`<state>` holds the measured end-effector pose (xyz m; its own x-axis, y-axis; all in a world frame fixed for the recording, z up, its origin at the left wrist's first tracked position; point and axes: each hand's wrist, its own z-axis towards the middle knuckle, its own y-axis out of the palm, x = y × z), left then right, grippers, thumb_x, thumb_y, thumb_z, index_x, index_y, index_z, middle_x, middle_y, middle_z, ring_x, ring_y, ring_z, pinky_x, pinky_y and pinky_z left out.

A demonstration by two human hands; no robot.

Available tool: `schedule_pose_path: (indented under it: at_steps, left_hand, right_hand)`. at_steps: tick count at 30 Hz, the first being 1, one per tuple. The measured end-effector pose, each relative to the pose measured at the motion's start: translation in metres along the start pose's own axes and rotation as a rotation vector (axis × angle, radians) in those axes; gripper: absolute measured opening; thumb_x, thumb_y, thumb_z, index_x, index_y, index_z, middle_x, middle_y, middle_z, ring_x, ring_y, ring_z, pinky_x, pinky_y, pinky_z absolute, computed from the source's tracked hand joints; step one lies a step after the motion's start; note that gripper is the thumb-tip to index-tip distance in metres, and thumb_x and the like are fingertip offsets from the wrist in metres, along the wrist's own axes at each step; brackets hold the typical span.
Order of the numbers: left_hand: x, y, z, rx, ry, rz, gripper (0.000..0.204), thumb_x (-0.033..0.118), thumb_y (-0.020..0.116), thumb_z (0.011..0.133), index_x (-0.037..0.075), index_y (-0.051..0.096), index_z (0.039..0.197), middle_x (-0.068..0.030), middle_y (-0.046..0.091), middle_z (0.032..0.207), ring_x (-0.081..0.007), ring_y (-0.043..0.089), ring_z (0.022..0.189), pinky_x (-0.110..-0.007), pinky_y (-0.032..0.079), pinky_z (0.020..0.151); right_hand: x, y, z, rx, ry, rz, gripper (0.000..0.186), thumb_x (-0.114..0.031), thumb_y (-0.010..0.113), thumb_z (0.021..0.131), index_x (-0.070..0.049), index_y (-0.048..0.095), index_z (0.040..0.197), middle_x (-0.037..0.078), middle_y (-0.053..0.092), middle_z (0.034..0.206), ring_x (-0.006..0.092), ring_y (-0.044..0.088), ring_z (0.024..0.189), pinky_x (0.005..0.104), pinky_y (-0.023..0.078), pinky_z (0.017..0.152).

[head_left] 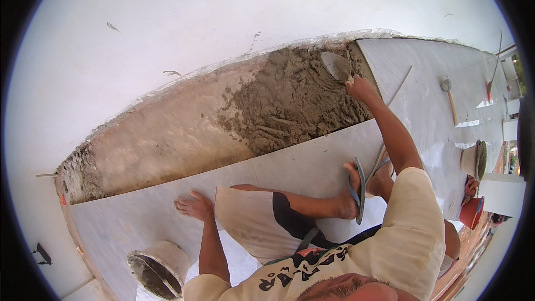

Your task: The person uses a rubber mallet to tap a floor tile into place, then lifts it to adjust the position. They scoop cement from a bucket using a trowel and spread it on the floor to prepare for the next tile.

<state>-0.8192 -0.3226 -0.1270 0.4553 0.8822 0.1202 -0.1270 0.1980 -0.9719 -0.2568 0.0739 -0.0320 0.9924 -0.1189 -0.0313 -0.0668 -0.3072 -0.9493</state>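
Note:
My right hand [362,88] grips the handle of a pointing trowel [335,65], its metal blade resting over the far right end of the wet mortar. The grey-brown mortar [290,100] lies rough and lumpy in a strip between the white wall and the laid tiles. My left hand [194,206] is pressed on the grey tile [139,200], fingers spread, holding nothing. To the left of the mortar, bare rough floor [167,145] shows in the same strip.
Near my left arm stands a mortar-stained bucket [173,256]. On the tiles to the right lie a mallet [450,100] and a long thin bar [400,85]. Farther right are another bucket [469,160], a red bucket [471,213] and a red-handled tool [489,90]. The white wall [251,5] bounds the far side.

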Motion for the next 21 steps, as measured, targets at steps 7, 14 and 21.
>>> schedule_pose_path:
  at_steps: [7, 14, 21]
  left_hand:
    - [0.008, -0.009, 0.004, -0.026, -0.027, -0.036, 0.071, 0.048, 0.046, 0.099, -0.006, 0.034, 0.143, -0.0269, 0.031, 0.15, -0.04, 0.024, 0.143, -0.053, 0.02, 0.117]
    - [-0.003, -0.009, 0.007, 0.026, 0.032, -0.044, 0.073, 0.049, 0.046, 0.098, -0.006, 0.033, 0.144, -0.027, 0.031, 0.151, -0.0416, 0.025, 0.143, -0.053, 0.02, 0.117]
    - [0.001, -0.005, 0.008, -0.009, -0.026, -0.055, 0.074, 0.049, 0.046, 0.098, -0.006, 0.031, 0.144, -0.0272, 0.03, 0.151, -0.0421, 0.024, 0.143, -0.055, 0.018, 0.117]
  right_hand:
    - [0.026, -0.005, 0.039, 0.036, 0.05, 0.057, 0.055, -0.045, 0.048, 0.097, 0.003, 0.056, 0.122, 0.027, 0.064, 0.117, 0.0427, 0.06, 0.111, 0.0519, 0.047, 0.094]
    - [0.014, -0.017, 0.019, -0.049, 0.039, 0.108, 0.059, -0.046, 0.048, 0.097, 0.006, 0.058, 0.122, 0.029, 0.062, 0.12, 0.043, 0.06, 0.112, 0.0508, 0.047, 0.095]
    - [0.043, -0.001, 0.075, -0.022, 0.13, 0.183, 0.058, -0.047, 0.051, 0.096, 0.007, 0.064, 0.112, 0.028, 0.067, 0.112, 0.0423, 0.065, 0.104, 0.0489, 0.05, 0.089]
